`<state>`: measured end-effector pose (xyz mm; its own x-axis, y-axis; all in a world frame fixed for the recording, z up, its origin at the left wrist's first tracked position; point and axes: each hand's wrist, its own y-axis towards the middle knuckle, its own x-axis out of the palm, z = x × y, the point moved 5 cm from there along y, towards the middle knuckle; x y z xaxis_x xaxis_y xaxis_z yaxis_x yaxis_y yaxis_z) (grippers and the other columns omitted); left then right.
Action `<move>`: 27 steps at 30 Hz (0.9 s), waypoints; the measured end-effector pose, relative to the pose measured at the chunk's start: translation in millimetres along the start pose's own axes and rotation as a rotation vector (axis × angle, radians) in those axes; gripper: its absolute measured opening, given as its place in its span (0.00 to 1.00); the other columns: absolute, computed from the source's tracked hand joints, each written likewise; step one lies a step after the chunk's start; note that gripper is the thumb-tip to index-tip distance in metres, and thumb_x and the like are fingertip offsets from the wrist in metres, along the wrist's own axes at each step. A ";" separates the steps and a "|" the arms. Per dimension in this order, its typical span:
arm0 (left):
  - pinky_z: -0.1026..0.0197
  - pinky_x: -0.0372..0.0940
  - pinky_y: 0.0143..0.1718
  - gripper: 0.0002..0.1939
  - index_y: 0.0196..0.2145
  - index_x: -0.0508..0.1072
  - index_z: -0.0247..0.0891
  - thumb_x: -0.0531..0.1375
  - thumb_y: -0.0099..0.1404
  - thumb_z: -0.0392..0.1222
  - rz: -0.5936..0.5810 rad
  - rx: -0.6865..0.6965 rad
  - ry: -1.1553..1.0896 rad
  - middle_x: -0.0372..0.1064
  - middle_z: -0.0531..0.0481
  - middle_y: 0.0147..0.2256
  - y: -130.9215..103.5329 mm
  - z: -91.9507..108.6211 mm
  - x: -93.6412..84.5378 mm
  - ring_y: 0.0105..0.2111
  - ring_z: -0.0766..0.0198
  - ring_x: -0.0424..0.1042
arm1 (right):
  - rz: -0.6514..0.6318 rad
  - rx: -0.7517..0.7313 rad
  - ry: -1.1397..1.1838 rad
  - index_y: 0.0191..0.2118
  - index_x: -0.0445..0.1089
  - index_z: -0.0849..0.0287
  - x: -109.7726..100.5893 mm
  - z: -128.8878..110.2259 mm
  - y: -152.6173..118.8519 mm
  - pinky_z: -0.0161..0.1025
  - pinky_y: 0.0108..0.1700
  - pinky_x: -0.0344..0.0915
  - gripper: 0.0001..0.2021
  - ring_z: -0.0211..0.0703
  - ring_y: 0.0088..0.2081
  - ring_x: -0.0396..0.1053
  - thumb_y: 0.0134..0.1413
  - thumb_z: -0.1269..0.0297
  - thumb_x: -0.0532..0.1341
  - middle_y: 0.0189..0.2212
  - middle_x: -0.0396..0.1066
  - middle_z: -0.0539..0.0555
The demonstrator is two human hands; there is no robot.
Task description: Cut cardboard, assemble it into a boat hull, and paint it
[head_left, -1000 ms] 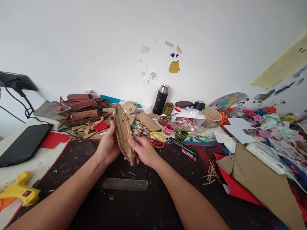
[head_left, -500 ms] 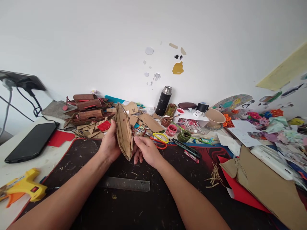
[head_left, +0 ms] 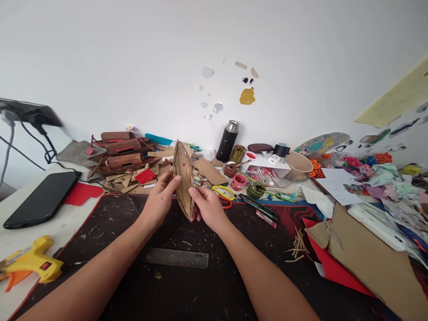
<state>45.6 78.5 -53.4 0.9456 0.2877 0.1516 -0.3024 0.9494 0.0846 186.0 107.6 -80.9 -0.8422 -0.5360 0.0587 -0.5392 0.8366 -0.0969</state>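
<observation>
Cardboard boat hull (head_left: 183, 180) up between both hands, over the near edge of the scrap pile, open side to camera. Long, narrow, pointed at both ends, top tip leaning slightly left. Tan floor inside, small dark spots in upper half, seam-like lines lengthwise; rim darker brown, rough, layered-looking. No paint seen on the inside; outer face hidden. Left hand (head_left: 158, 198) pinches the left rim around mid-length, thumb on the edge, index bent beside it, other fingers partly hidden. Right hand (head_left: 209, 207) pinches the right side lower down, thumb on the rim, fingertips curled behind near the bottom tip. Clear ruler (head_left: 175, 257) flat on dark mat (head_left: 167, 294), below the fingers of both hands. Yellow-and-red-handled scissors (head_left: 223, 191) just beyond right fingers; utility knife (head_left: 259, 207) farther right. Red corrugated piece (head_left: 145, 176) left of left fingertips, brown model boats (head_left: 125, 161) beyond it. Black thermos (head_left: 228, 141) past right fingertips, against wall. Yellow glue gun (head_left: 36, 261) well apart, left of left fingers.
</observation>
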 end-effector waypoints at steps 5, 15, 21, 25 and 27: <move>0.52 0.70 0.51 0.20 0.47 0.78 0.37 0.62 0.64 0.53 0.012 0.057 0.207 0.82 0.42 0.47 0.3 8.4 -3.8 0.47 0.48 0.79 | 0.060 -0.081 -0.077 0.41 0.71 0.56 -4.6 -2.1 -0.1 0.33 0.16 0.57 0.24 0.39 0.16 0.68 0.62 0.37 0.64 0.18 0.68 0.45; 0.55 0.70 0.41 0.18 0.43 0.79 0.37 0.59 0.58 0.46 0.019 0.052 0.372 0.83 0.47 0.38 1.9 12.6 -10.7 0.38 0.50 0.78 | 0.054 -0.127 -0.185 0.45 0.72 0.57 -5.3 0.9 -2.3 0.33 0.18 0.60 0.20 0.38 0.17 0.68 0.67 0.42 0.63 0.21 0.70 0.45; 0.51 0.73 0.47 0.18 0.44 0.80 0.37 0.63 0.59 0.48 -0.040 0.052 0.269 0.84 0.43 0.43 4.6 8.6 -10.1 0.42 0.48 0.81 | 0.041 -0.134 -0.162 0.45 0.71 0.55 -5.6 3.8 -1.1 0.34 0.20 0.64 0.20 0.39 0.18 0.69 0.67 0.41 0.63 0.23 0.71 0.46; 0.49 0.74 0.50 0.20 0.46 0.79 0.37 0.65 0.59 0.48 -0.063 0.042 0.224 0.84 0.42 0.44 5.3 7.6 -8.9 0.44 0.47 0.81 | 0.035 -0.133 -0.135 0.45 0.70 0.55 -4.8 2.4 -2.2 0.35 0.20 0.65 0.20 0.38 0.18 0.69 0.66 0.41 0.64 0.23 0.70 0.45; 0.48 0.74 0.50 0.20 0.48 0.79 0.38 0.65 0.58 0.48 -0.065 0.038 0.211 0.84 0.43 0.44 5.0 8.7 -7.3 0.44 0.46 0.81 | 0.035 -0.131 -0.128 0.45 0.71 0.55 -4.4 0.7 -3.3 0.35 0.19 0.64 0.20 0.38 0.17 0.68 0.66 0.41 0.64 0.23 0.70 0.45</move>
<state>36.2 80.0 -45.5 0.9661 0.2498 -0.0647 -0.2405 0.9625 0.1254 191.4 107.1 -81.6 -0.8577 -0.5093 -0.0705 -0.5124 0.8581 0.0343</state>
